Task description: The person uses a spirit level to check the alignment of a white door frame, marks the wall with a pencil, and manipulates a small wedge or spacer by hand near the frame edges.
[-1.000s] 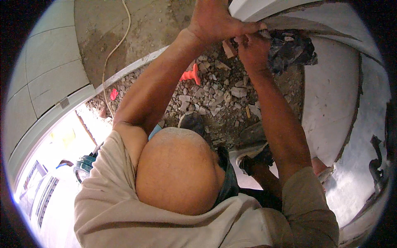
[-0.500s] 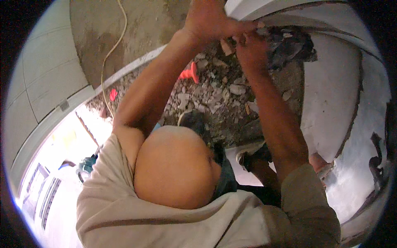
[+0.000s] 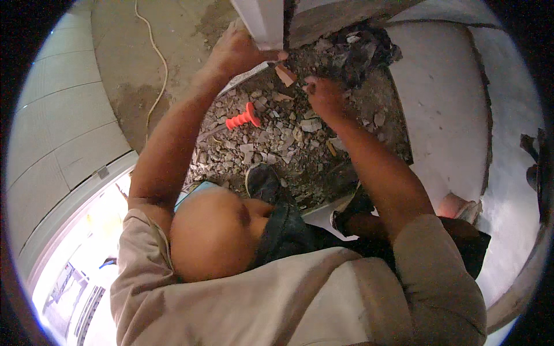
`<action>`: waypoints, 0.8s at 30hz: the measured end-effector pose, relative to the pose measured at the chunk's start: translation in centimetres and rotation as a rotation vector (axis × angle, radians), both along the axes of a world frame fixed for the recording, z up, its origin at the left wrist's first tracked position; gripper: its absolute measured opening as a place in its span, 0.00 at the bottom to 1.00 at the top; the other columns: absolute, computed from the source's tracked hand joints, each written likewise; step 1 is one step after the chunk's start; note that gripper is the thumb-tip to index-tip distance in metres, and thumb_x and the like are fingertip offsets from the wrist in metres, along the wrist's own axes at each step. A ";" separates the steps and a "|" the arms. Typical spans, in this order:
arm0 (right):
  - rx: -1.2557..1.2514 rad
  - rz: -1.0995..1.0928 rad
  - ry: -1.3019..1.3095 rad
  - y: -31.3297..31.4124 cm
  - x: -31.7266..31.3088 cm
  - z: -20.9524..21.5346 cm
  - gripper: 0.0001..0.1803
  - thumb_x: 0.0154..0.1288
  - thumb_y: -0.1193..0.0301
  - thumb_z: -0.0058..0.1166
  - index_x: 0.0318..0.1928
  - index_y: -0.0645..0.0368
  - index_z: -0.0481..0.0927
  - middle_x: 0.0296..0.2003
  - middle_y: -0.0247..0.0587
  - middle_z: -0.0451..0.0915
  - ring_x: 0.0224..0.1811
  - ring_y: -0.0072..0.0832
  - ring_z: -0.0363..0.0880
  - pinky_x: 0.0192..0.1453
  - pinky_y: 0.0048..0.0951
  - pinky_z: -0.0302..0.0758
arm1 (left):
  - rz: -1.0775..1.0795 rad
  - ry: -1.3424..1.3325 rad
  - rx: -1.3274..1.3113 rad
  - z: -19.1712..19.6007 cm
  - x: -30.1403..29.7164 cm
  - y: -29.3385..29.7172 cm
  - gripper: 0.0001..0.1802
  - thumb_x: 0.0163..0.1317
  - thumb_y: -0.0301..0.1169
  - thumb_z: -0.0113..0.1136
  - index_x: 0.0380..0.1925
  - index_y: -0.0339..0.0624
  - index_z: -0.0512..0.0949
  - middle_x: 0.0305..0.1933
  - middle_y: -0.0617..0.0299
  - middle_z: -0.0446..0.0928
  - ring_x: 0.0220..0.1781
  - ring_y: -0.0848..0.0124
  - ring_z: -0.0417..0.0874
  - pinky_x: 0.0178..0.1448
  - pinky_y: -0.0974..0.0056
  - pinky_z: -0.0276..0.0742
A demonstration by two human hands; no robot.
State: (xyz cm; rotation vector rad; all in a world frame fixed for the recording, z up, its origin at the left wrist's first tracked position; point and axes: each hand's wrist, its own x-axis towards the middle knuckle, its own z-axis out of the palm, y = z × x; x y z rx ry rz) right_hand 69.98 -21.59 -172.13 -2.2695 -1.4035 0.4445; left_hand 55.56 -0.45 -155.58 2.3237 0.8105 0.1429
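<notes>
My left hand (image 3: 234, 53) is at the lower end of a white post (image 3: 261, 23), fingers against its left side and thumb stretched across its foot. Just right of the thumb a reddish-brown brick fragment (image 3: 285, 75) leans in the rubble. My right hand (image 3: 328, 101) hovers over the stones beside that fragment, its fingers curled in and thumb pressed to them. Whatever it may hold is too small to make out. Nearer to me lies a chisel with an orange guarded grip (image 3: 242, 117), its grey shaft pointing left.
Broken stones (image 3: 271, 138) fill the trench around my shoe (image 3: 264, 183). Crumpled black plastic (image 3: 366, 55) lies at the far right, by a pale wall slab (image 3: 444, 98). A cream cable (image 3: 157, 49) crosses the floor at left. A terracotta-coloured pot-like object (image 3: 457, 206) sits near my right elbow.
My hands, close together before, are now apart, the right one drawn back toward me. The view has shifted, so the post's foot, the brick fragment and the whole orange grip show more plainly.
</notes>
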 end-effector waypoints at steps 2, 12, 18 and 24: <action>0.029 0.004 0.024 2.1 -1.7 -0.1 0.14 0.63 0.64 0.64 0.47 0.56 0.86 0.38 0.48 0.85 0.42 0.47 0.85 0.47 0.44 0.81 | -0.060 -0.029 0.080 -4.2 -2.8 2.7 0.36 0.49 0.46 0.77 0.57 0.43 0.77 0.57 0.43 0.79 0.61 0.48 0.80 0.63 0.49 0.76; -0.225 0.023 0.291 5.6 -4.4 4.7 0.26 0.65 0.59 0.62 0.59 0.60 0.79 0.48 0.54 0.83 0.52 0.49 0.83 0.53 0.48 0.80 | -0.262 0.975 0.292 -1.2 -5.2 10.7 0.14 0.60 0.37 0.57 0.35 0.38 0.84 0.39 0.45 0.82 0.39 0.48 0.83 0.45 0.48 0.79; -0.428 0.279 0.099 6.5 -0.2 4.9 0.25 0.64 0.58 0.63 0.53 0.65 0.80 0.48 0.56 0.83 0.51 0.52 0.83 0.54 0.52 0.78 | 1.090 0.351 0.081 -5.8 -3.6 1.5 0.14 0.57 0.37 0.63 0.36 0.39 0.87 0.42 0.50 0.87 0.45 0.52 0.87 0.42 0.53 0.82; -0.145 0.627 -0.093 6.2 2.6 5.4 0.17 0.61 0.64 0.63 0.40 0.68 0.84 0.34 0.58 0.84 0.37 0.52 0.85 0.47 0.51 0.79 | 2.073 -0.259 -0.740 -12.7 1.6 -8.0 0.24 0.64 0.40 0.53 0.42 0.23 0.82 0.46 0.37 0.83 0.49 0.45 0.85 0.53 0.49 0.80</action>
